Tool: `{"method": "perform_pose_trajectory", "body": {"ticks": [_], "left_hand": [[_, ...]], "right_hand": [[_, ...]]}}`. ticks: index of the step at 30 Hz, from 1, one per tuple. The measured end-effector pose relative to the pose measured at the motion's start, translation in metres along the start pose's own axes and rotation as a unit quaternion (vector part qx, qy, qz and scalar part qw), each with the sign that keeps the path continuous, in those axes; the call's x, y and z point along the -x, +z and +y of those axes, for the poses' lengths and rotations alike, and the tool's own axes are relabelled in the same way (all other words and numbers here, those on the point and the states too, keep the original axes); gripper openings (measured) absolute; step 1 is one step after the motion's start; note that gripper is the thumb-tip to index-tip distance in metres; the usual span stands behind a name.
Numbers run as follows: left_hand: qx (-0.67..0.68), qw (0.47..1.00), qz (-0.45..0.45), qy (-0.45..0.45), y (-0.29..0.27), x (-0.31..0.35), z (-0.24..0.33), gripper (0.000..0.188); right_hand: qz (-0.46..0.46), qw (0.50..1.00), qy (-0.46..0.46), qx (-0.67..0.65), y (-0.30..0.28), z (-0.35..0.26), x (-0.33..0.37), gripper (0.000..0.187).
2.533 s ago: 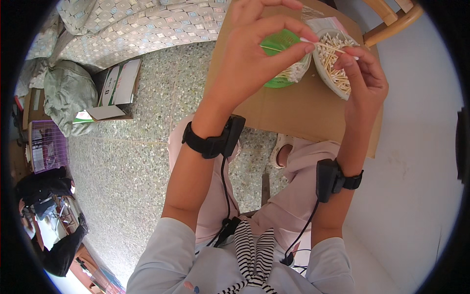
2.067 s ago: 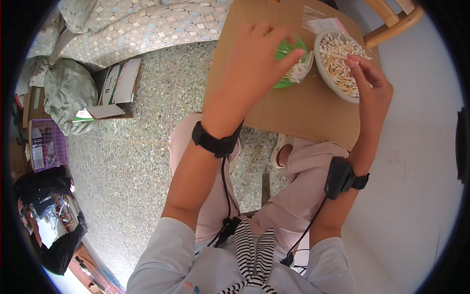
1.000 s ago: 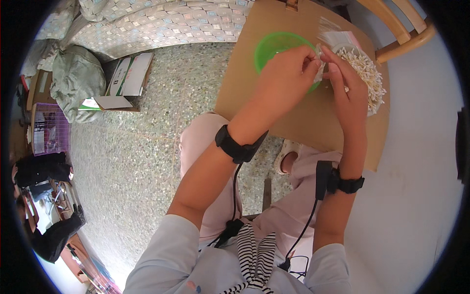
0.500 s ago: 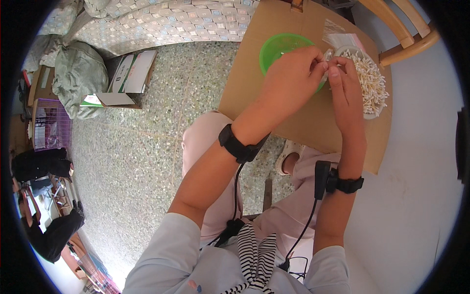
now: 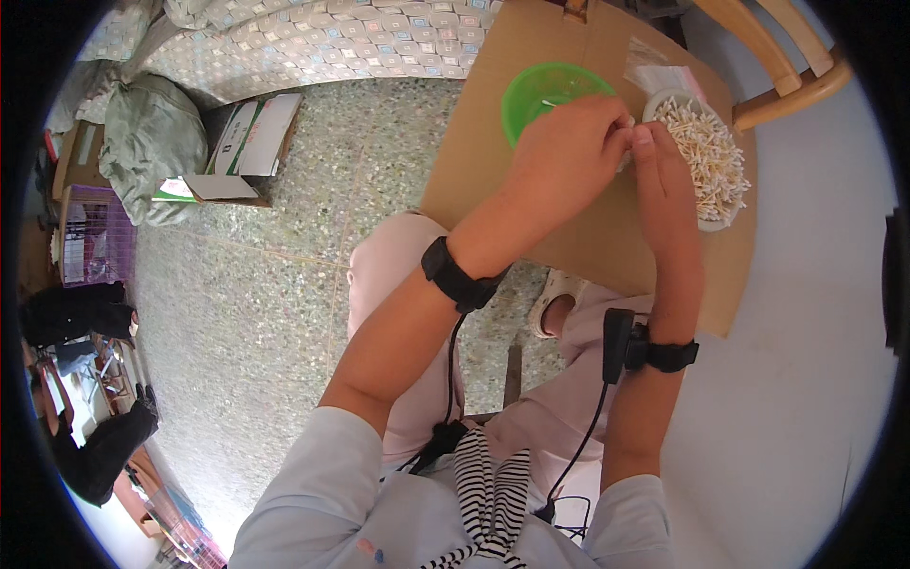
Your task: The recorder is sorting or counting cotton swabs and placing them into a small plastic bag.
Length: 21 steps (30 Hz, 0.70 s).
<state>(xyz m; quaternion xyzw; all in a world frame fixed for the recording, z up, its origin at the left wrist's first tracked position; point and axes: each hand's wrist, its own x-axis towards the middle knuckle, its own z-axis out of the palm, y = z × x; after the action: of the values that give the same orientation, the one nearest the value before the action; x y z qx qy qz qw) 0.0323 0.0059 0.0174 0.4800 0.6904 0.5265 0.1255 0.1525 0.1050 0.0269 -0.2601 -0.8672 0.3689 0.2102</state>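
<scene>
My left hand (image 5: 574,142) and my right hand (image 5: 665,180) meet fingertip to fingertip over the cardboard surface (image 5: 583,232). Both are closed, thumbs and fingers pinched together. A small pale, see-through thing shows between them, mostly covered by the fingers; its kind I cannot make out. Partly behind my left hand is a green plastic bowl (image 5: 523,95) with a few small white pieces inside. Right beside my right hand, a white bowl (image 5: 652,104) is heaped with cotton swabs (image 5: 706,156).
A clear plastic bag (image 5: 668,80) lies behind the white bowl. A wooden chair (image 5: 791,100) stands at the far right, by the pale wall (image 5: 787,284). On the floor at left are an opened carton (image 5: 248,142) and a green sack (image 5: 152,142). Another person (image 5: 104,450) is at the far left.
My right fingers have closed in against my left fingertips, and the pale thing, earlier showing above them, now shows lower. The bowls stay in place.
</scene>
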Motion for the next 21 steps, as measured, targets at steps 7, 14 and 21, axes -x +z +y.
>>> {"method": "perform_pose_trajectory", "body": {"ticks": [7, 14, 21], "left_hand": [[-0.003, 1.0, 0.017, 0.006, -0.001, 0.001, 0.0, 0.018], [-0.002, 1.0, 0.012, -0.012, -0.003, 0.0, -0.003, 0.017], [-0.001, 0.999, 0.024, -0.021, -0.001, -0.001, -0.008, 0.017]], "right_hand": [[0.05, 0.996, -0.073, 0.018, 0.001, -0.009, 0.001, 0.046], [0.022, 0.999, 0.035, -0.002, -0.002, -0.007, 0.003, 0.043], [0.047, 0.994, -0.051, -0.079, 0.004, 0.005, 0.001, 0.047]]}}
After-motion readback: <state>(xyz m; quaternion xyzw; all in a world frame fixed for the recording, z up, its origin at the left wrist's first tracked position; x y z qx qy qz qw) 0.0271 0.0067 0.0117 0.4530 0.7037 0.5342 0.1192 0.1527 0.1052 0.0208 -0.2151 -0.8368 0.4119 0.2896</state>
